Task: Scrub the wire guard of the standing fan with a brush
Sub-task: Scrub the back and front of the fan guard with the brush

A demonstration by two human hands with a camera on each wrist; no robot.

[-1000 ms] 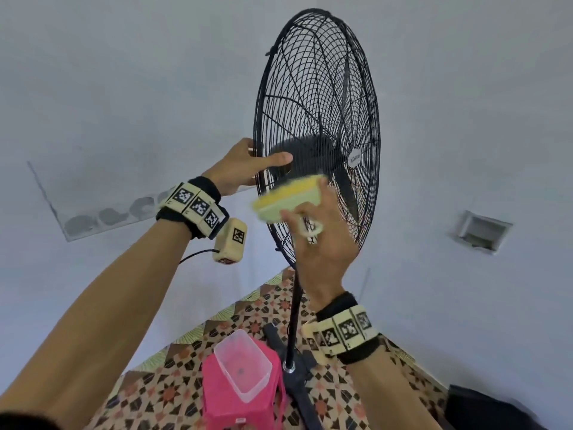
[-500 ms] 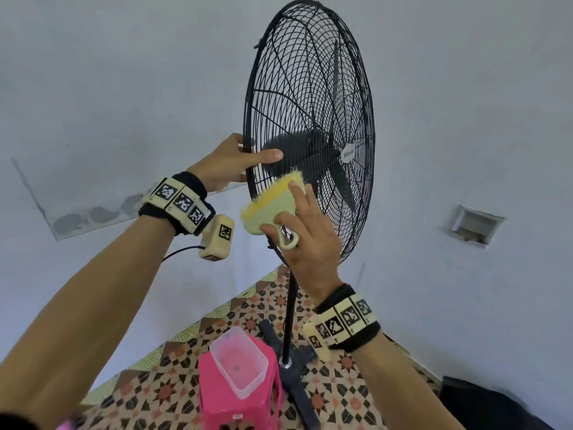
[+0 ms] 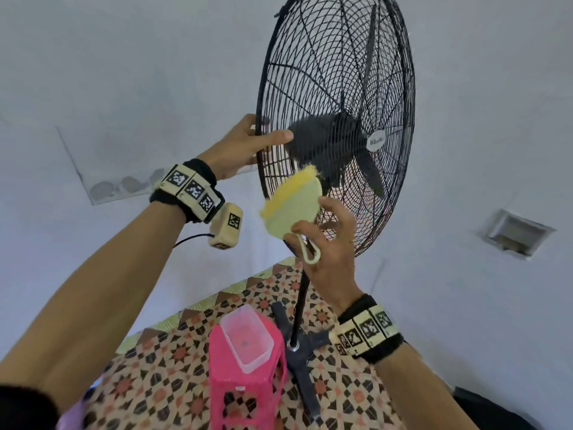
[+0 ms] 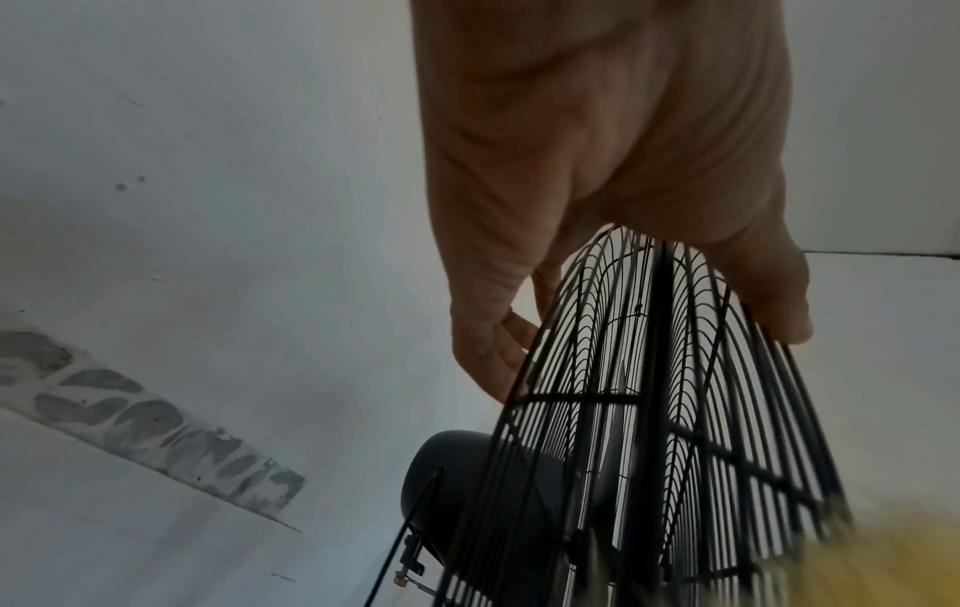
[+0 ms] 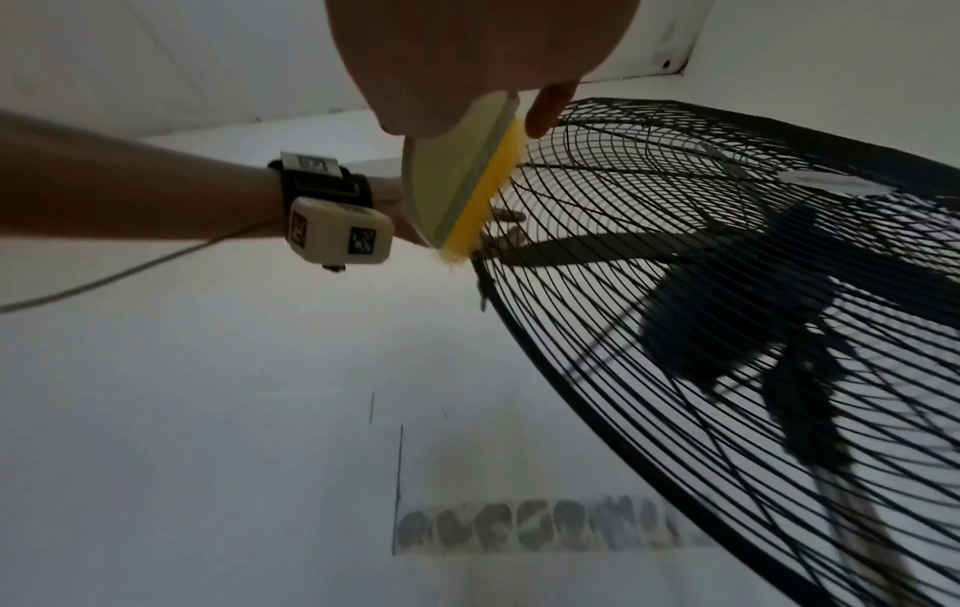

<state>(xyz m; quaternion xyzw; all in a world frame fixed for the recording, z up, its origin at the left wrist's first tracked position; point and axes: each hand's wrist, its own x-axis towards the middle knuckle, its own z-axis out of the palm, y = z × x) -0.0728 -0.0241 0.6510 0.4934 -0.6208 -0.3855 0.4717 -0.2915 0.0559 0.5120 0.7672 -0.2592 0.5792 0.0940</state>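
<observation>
A black standing fan's round wire guard [image 3: 338,88] fills the upper middle of the head view, with dark blades and motor behind it. My left hand [image 3: 245,144] grips the guard's left rim [image 4: 660,287], thumb across the front wires and fingers behind. My right hand [image 3: 328,243] holds a pale green brush [image 3: 294,206] with yellow bristles. The bristles [image 5: 478,201] press against the guard's lower left front, close to the rim. The brush's loop handle hangs under my thumb.
A pink plastic stool [image 3: 248,383] carrying a clear tub [image 3: 248,339] stands left of the fan's pole [image 3: 299,308] and cross base on the patterned floor [image 3: 173,361]. White walls stand behind, with a recessed box [image 3: 514,234] on the right wall.
The view has come closer to the fan. The brush has tilted and slid down and left along the guard's lower front. My left hand keeps its grip on the rim.
</observation>
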